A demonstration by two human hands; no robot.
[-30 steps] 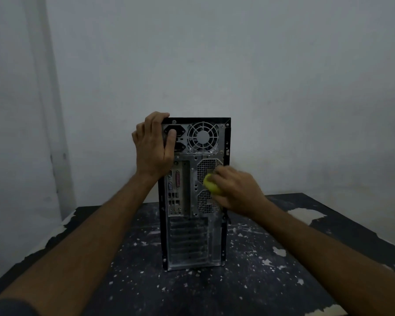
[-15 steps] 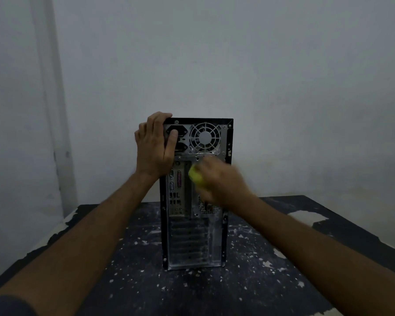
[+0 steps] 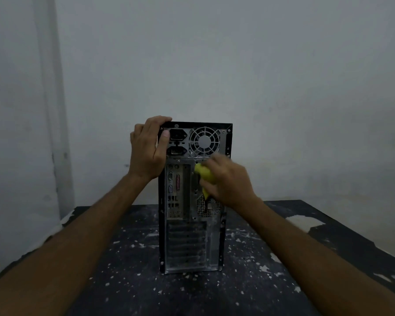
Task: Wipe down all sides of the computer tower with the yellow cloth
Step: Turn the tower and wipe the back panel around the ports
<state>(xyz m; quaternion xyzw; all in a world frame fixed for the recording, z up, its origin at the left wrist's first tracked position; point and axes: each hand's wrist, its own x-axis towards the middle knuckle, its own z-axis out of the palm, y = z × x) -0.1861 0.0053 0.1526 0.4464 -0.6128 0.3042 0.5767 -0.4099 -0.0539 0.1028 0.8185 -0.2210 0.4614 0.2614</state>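
while your left hand (image 3: 147,148) still grips the upper left corner of the computer tower (image 3: 193,236) at frame centre, your right hand (image 3: 228,181), clenched around the yellow cloth (image 3: 204,175), has moved higher on the rear panel.

Both arms outstretched, left grip (image 3: 149,147) curled, right grip (image 3: 226,179) bunched.

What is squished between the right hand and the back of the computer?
In the head view, a bunched yellow cloth lies between the right hand and the grey metal back panel of the black computer tower.
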